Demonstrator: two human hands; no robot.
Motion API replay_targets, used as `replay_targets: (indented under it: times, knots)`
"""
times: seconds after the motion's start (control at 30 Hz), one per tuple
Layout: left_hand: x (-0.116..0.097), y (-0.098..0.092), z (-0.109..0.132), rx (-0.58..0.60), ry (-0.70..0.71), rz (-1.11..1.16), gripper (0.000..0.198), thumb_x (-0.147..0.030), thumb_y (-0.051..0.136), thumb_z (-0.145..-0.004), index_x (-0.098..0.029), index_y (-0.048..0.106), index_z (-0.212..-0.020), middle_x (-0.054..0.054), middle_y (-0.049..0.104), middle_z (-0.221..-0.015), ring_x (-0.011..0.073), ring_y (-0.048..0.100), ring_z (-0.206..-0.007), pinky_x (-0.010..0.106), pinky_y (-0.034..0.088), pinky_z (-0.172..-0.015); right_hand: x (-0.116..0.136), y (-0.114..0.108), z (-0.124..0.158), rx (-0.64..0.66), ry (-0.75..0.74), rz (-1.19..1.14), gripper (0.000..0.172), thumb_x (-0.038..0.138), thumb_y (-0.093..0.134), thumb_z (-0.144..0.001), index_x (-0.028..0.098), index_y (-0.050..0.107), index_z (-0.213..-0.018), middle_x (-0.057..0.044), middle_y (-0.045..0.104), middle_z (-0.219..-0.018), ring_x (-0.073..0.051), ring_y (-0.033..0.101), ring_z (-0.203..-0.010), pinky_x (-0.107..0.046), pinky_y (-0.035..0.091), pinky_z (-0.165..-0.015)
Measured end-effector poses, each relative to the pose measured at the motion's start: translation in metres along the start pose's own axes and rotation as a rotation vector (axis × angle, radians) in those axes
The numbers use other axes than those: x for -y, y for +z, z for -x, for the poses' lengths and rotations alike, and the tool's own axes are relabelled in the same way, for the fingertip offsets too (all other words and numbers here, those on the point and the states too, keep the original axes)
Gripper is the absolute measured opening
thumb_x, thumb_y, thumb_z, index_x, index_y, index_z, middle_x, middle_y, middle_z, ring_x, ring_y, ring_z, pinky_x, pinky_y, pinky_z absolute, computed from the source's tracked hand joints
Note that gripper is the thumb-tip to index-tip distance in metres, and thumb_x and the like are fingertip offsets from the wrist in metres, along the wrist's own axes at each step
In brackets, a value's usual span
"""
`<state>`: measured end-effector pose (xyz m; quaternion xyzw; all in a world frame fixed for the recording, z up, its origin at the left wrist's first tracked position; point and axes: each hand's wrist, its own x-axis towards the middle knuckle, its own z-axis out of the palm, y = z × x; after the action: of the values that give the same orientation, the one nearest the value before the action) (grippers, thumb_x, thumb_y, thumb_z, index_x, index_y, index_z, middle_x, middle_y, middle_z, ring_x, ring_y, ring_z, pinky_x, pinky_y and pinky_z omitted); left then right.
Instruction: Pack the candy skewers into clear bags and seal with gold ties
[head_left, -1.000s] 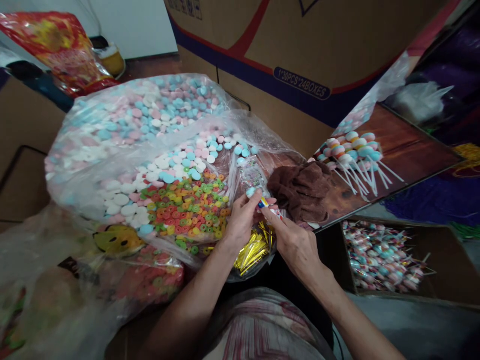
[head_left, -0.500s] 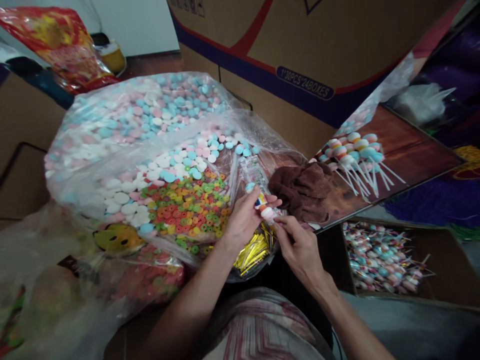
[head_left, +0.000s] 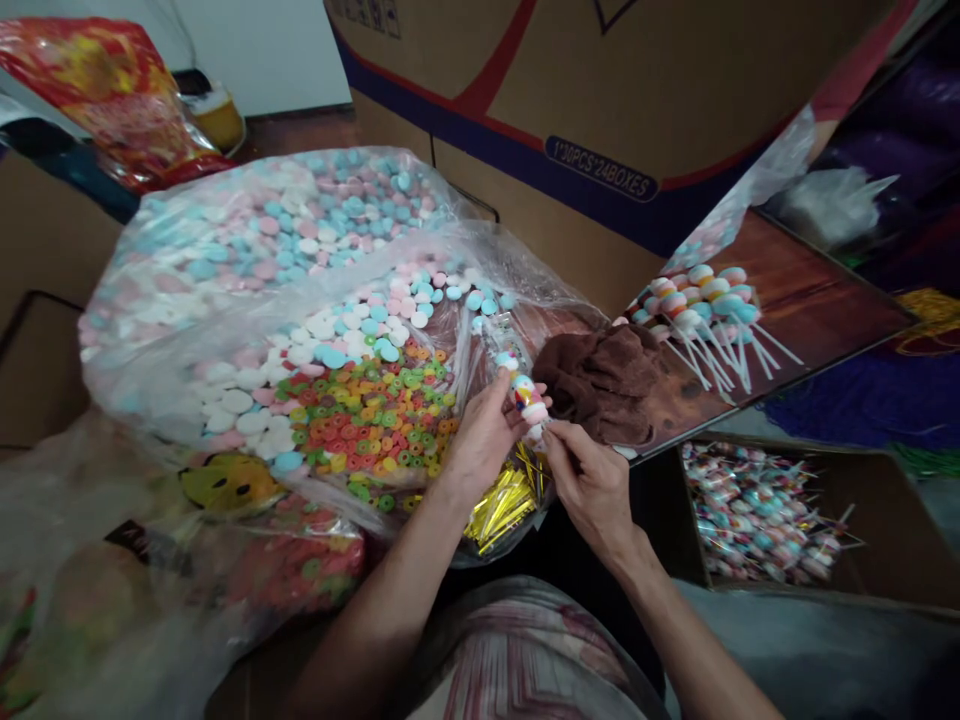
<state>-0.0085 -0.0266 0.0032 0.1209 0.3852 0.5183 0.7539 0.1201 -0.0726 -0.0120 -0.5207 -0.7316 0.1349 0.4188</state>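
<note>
In front of me a marshmallow stick [head_left: 529, 400] with pink, white and blue pieces is held in a clear printed wrapper. The fingers of my left hand [head_left: 480, 435] curl around its upper part. My right hand [head_left: 589, 475] pinches the wrapper's lower end below the marshmallows. Gold twist ties [head_left: 501, 505] lie in a clear bag right beneath both hands. Just beyond my fingers, flat clear wrappers [head_left: 499, 332] lie on the table, partly hidden. To the right a brown cloth [head_left: 600, 380] sits crumpled.
Left is a large plastic bag of pastel marshmallows [head_left: 315, 230], with colourful gummy rings [head_left: 375, 420] before it. Unwrapped marshmallow sticks [head_left: 705, 300] are piled at the table's right. A cardboard box [head_left: 892, 520] below holds wrapped ones. A big carton [head_left: 495, 170] stands behind.
My left fingers have shifted, exposing more of the marshmallow stick. My right hand has moved slightly left and up, still pinching the wrapper's lower end. The whole view has shifted slightly.
</note>
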Motion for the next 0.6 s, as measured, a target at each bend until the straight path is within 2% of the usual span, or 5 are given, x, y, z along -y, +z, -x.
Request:
replay_targets:
  times: [0.17,0.3,0.43,0.6]
  knots:
    - [-0.004,-0.004,-0.002,0.002,0.053,0.060,0.022,-0.035,0.069,-0.084,-0.013,0.065,-0.083,0.008,0.074,-0.078,0.0219,0.073,-0.081,0.032,0.057,-0.077,0.003,-0.003,0.001,0.062,-0.031,-0.051,0.015,0.020,0.052,-0.094,0.018,0.067,-0.099,-0.003,0.073,-0.076,-0.011,0.064,-0.056,-0.020,0.050,-0.056]
    - [-0.003,-0.007,-0.003,-0.058,0.042,0.088,0.024,-0.036,0.064,-0.087,-0.013,0.064,-0.082,0.007,0.074,-0.075,0.0209,0.073,-0.074,0.031,0.058,-0.071,0.002,-0.007,0.000,0.069,-0.045,-0.024,0.015,0.020,0.054,-0.094,0.018,0.067,-0.099,-0.003,0.073,-0.075,-0.011,0.064,-0.054,-0.019,0.049,-0.056]
    - [-0.002,-0.006,-0.004,-0.057,0.054,0.123,0.027,-0.041,0.059,-0.090,-0.014,0.062,-0.084,0.008,0.074,-0.077,0.0218,0.074,-0.075,0.032,0.058,-0.067,-0.001,-0.013,-0.001,0.079,-0.033,-0.014,0.016,0.021,0.053,-0.094,0.018,0.067,-0.099,-0.002,0.072,-0.072,-0.010,0.063,-0.053,-0.019,0.048,-0.054]
    - [0.003,0.000,0.000,-0.043,0.084,0.062,0.029,-0.040,0.062,-0.089,-0.012,0.063,-0.079,0.009,0.073,-0.074,0.0225,0.074,-0.080,0.031,0.057,-0.075,-0.005,-0.006,-0.001,0.094,-0.085,0.115,0.021,0.019,0.048,-0.096,0.016,0.069,-0.098,-0.005,0.073,-0.074,-0.012,0.065,-0.058,-0.020,0.049,-0.058]
